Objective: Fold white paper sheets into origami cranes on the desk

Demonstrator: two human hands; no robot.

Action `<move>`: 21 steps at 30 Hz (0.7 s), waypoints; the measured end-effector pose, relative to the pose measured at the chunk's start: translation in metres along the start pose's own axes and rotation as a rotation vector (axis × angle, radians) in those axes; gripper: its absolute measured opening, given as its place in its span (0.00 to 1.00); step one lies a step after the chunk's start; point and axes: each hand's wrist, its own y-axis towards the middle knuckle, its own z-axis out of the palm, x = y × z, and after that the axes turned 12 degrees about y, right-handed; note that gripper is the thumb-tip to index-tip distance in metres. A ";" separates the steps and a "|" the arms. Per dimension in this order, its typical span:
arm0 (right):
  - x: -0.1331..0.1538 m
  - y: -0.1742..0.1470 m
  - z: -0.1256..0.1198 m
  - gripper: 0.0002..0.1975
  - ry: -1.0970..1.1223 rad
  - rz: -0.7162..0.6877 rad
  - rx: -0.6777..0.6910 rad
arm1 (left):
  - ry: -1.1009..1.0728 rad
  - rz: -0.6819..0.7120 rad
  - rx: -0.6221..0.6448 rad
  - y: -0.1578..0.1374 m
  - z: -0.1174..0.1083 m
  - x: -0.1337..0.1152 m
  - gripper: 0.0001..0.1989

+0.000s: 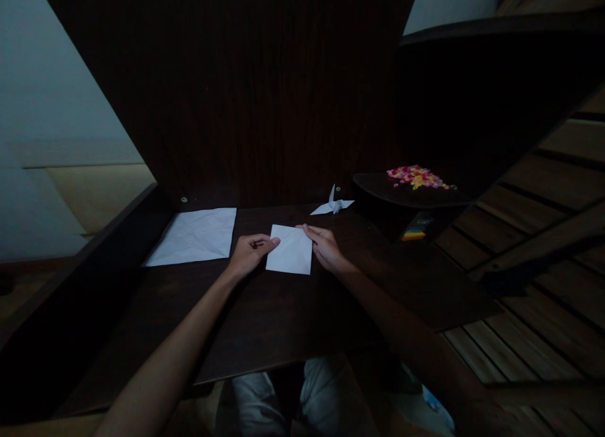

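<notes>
We hold a small folded paper square (289,255) over the middle of the dark worktop (265,326), between our two hands. Our left hand (251,253) pinches its left edge, thumb lying on top near the upper corner. Our right hand (326,246) is clamped on its upper right corner, thumb across the face and the other fingers partly hidden along the side. A faint slanting crease shows near the top of the square.

Just beyond our right hand, we see a white folded paper bird (335,207) resting near the dark back panel (227,96), one point standing upright and two spread sideways. To the left of our left hand lies a larger white sheet (196,236), flat and lightly creased. On our right, a small rounded shelf (371,185) bears a pile of pink, red and yellow pieces (416,176), too small for us to identify.
</notes>
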 end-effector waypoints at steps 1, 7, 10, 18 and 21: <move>0.001 0.000 0.000 0.19 0.007 0.013 -0.010 | -0.011 -0.004 -0.021 0.001 0.000 0.001 0.17; 0.005 -0.003 0.000 0.19 -0.042 0.079 0.072 | -0.136 -0.042 -0.143 0.004 -0.002 0.004 0.16; 0.005 -0.003 -0.001 0.18 -0.064 0.054 0.081 | -0.207 -0.078 -0.111 0.005 -0.001 0.006 0.15; 0.004 0.003 -0.004 0.17 -0.028 -0.085 -0.082 | -0.235 -0.139 0.121 0.000 0.004 -0.002 0.19; 0.004 0.003 -0.004 0.17 -0.024 -0.112 -0.113 | -0.167 -0.140 0.163 -0.003 0.005 -0.004 0.18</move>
